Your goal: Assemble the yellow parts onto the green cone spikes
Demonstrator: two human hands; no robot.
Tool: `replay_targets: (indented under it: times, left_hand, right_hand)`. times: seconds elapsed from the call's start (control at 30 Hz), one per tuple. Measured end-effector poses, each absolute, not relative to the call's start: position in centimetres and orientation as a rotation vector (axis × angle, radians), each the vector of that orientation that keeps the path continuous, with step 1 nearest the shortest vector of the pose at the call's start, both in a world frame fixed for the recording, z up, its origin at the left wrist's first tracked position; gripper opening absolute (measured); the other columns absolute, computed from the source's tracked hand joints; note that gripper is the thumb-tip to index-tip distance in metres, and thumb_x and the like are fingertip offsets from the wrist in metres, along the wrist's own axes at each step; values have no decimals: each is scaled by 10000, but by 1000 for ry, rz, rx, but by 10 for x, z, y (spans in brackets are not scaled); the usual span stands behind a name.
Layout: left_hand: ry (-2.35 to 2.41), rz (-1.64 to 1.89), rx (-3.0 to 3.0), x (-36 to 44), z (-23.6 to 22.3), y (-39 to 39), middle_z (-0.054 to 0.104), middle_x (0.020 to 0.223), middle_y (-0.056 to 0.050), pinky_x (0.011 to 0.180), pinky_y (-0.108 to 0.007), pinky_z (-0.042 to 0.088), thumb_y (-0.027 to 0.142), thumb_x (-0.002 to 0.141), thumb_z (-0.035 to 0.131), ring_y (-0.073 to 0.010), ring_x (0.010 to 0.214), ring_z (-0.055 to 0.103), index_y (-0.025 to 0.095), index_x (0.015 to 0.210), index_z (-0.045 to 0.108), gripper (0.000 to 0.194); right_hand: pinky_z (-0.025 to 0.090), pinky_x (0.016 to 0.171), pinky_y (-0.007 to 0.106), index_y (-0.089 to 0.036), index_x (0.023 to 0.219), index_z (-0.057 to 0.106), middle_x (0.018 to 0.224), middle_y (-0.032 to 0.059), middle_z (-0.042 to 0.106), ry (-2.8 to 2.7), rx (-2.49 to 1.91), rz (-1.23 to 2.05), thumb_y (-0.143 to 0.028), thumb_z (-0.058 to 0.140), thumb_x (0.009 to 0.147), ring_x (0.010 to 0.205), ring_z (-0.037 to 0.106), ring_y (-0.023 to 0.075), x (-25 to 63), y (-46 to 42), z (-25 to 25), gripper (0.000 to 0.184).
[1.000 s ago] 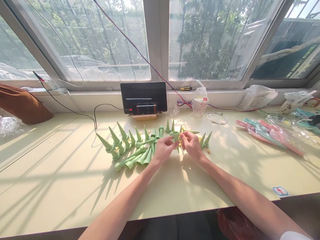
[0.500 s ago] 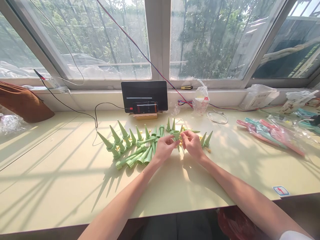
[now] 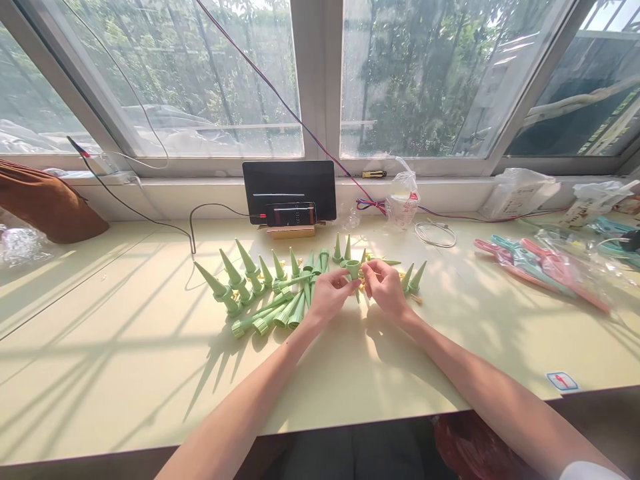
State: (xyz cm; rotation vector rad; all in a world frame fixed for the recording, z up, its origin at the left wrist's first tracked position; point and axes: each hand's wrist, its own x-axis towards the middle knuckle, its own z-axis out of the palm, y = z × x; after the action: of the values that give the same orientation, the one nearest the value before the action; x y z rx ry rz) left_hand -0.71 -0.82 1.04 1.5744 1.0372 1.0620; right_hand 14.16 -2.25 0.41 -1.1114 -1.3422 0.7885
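My left hand is closed around a green plant watering spike, its wide open end facing up and its tip pointing down. Close against the spike's right side, my right hand has its thumb and fingertips pinched together; what lies between them is too small to make out. Left of my hands, several green spikes lie in a pile. Upright cone-shaped spikes stand in a row behind that pile. Two more cones stand to the right, near small yellow pieces.
A tablet with a phone in front leans by the window. A bagged cup, a coiled white cable and pink and teal clip-like plastic pieces are towards the right. A brown bag rests at far left.
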Motion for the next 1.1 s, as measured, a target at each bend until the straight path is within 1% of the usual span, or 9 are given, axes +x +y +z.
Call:
replay_targets:
  times: [0.27, 0.4, 0.53, 0.6, 0.67, 0.77, 0.93, 1.0, 1.1]
  left_hand:
    - [1040, 1085, 1555, -7, 10, -7, 460, 514, 44, 453, -221, 272, 382, 734, 692, -68, 462, 328, 176, 702, 666, 210]
    - [1043, 1061, 1548, -6, 13, -9, 515, 525, 38, 443, -220, 299, 385, 742, 688, -66, 434, 360, 173, 799, 704, 221]
    - [1043, 1042, 1520, -5, 14, -10, 548, 535, 36, 403, -219, 300, 409, 745, 697, -58, 377, 367, 164, 832, 686, 261]
    - [1030, 1021, 1512, -5, 14, -10, 567, 552, 33, 376, -224, 293, 419, 763, 683, -59, 344, 371, 159, 884, 682, 286]
    - [1027, 1009, 1501, -5, 14, -10, 589, 567, 27, 365, -230, 299, 426, 773, 681, -67, 329, 388, 152, 981, 680, 345]
    - [1039, 1000, 1472, -5, 15, -11, 615, 577, 22, 400, -240, 348, 440, 771, 703, -72, 338, 413, 134, 1138, 650, 481]
    - [1039, 989, 1370, -5, 17, -12, 619, 554, 24, 489, -253, 416, 501, 775, 712, -95, 403, 482, 82, 1356, 500, 747]
    - [1021, 994, 1343, -5, 18, -12, 613, 534, 24, 507, -261, 430, 543, 785, 691, -111, 416, 510, 82, 1380, 476, 783]
    - [994, 1008, 1343, -5, 18, -12, 613, 517, 22, 510, -268, 430, 593, 808, 644, -107, 382, 494, 112, 1324, 538, 713]
  right_hand:
    - [362, 431, 273, -205, 802, 554, 604, -17, 553, -1350, -1120, 786, -539, 547, 904, 431, 453, 120, 142, -23, 4, 350]
    - [350, 424, 272, -205, 790, 551, 600, -25, 533, -1347, -1125, 792, -520, 553, 905, 426, 446, 117, 142, -22, 5, 335]
    - [343, 419, 274, -203, 796, 552, 610, -25, 531, -1340, -1118, 801, -513, 559, 905, 427, 451, 116, 142, -21, 4, 328]
    - [342, 418, 273, -203, 797, 552, 609, -26, 527, -1338, -1114, 804, -516, 559, 905, 429, 452, 116, 141, -21, 3, 332]
    - [345, 420, 275, -205, 795, 550, 605, -28, 523, -1341, -1112, 805, -527, 561, 902, 432, 451, 117, 141, -21, 2, 339]
    - [352, 426, 279, -210, 794, 546, 610, -27, 525, -1348, -1111, 804, -539, 563, 897, 441, 456, 122, 142, -22, 3, 345]
    - [355, 439, 279, -215, 774, 531, 618, -26, 519, -1364, -1105, 791, -524, 559, 903, 454, 462, 124, 142, -21, 2, 336]
    - [360, 443, 281, -216, 771, 529, 617, -26, 513, -1367, -1107, 786, -534, 557, 900, 455, 463, 125, 142, -21, 2, 344]
    - [369, 444, 281, -216, 775, 528, 617, -25, 512, -1367, -1107, 794, -554, 554, 893, 458, 466, 129, 142, -21, 1, 359]
